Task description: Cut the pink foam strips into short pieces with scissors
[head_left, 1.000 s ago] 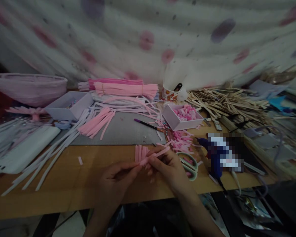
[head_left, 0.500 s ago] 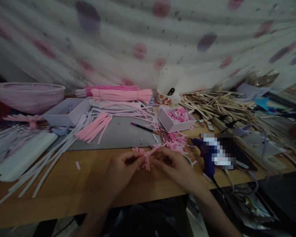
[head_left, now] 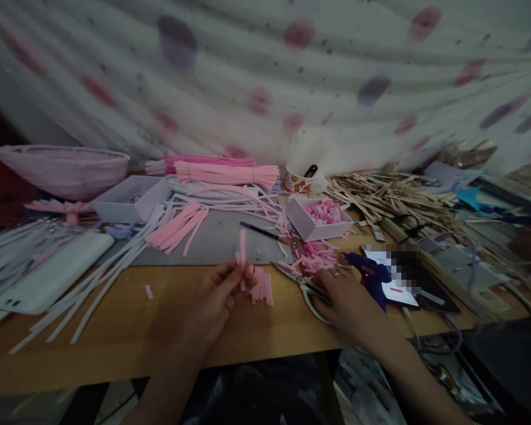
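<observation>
My left hand (head_left: 223, 295) pinches a short pink pipe cleaner (head_left: 242, 245), which stands upright from the fingertips. Just right of those fingers, a small bunch of cut pink pipe-cleaner pieces (head_left: 262, 287) lies on the wooden table. My right hand (head_left: 347, 301) is closed over a handle of the scissors (head_left: 303, 280), whose blades point to the far left. Part of the handles is hidden under the fingers. Beyond the scissors lies a heap of loose pink pieces (head_left: 316, 255).
A blue glue gun (head_left: 367, 268) and a phone (head_left: 409, 298) lie right of my right hand. Behind are a box of pink pieces (head_left: 318, 230), a marker (head_left: 265, 231), a pink pipe-cleaner bundle (head_left: 225, 173) and wooden sticks (head_left: 389, 195). White strips (head_left: 97, 283) overhang leftward.
My right hand has left the pink pieces and moved right, onto the scissors. The left hand now holds one piece upright, and a bunch of pieces rests on the table.
</observation>
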### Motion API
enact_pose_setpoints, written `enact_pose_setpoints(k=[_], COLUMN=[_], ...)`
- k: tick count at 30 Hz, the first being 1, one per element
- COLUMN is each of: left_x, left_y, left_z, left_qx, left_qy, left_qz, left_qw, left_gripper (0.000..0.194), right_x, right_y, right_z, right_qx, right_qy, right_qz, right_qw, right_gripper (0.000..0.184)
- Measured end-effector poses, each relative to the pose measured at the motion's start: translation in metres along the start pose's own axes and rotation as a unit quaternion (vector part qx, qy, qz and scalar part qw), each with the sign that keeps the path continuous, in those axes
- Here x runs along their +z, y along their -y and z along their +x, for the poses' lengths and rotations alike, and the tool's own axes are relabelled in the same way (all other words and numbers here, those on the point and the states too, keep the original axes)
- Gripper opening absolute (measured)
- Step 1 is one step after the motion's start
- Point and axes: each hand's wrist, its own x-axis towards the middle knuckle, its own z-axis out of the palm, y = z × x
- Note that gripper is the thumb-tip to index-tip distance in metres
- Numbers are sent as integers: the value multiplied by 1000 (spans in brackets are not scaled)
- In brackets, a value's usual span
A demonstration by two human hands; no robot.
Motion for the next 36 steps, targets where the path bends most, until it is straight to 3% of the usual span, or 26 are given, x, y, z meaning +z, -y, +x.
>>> enact_pose_setpoints(k=[4,9,12,16,21,23,24,28,30,33,36], left_x=[-17,-35,-44,-49,-44,-42,-40,-33,-31,-28,-24], left_y=[-14,-19,-13,-9,-12,-14,-14,-15,-15,-14,-16], left_z=[-6,-11,-9,-7,-9,-10,-10,-10,-8,-6,-7], left_qx=[129,193,206,189,190,181,174,149,150,166,166], left_qy=[-62,-119,-143,-152,-156,-159,-156,-98,-79,-77,-69], left_qz=[184,374,440,488,511,501,488,414,382,363,374], left_qw=[972,899,862,838,824,831,841,893,908,914,910], left_gripper=[23,23,20,21,19,18,17,17,18,22,22], right_x=[3,9,11,8,-10,-16,-18,-16,-12,-6,-8], right_y=[-3,-5,-5,-6,-7,-9,-11,-17,-16,-5,18], right_z=[-2,-3,-2,-2,-10,-15,-16,-17,-15,-11,-3], right_qx=[-7,-26,-12,3,29,37,43,92,105,59,8], right_qy=[-19,-60,-50,-35,-42,-52,-49,23,59,88,102], right_qz=[14,19,27,52,205,345,429,699,763,817,841], right_qw=[1000,998,998,998,977,936,901,708,635,566,531], right_gripper=[6,4,5,6,17,22,26,36,39,43,49])
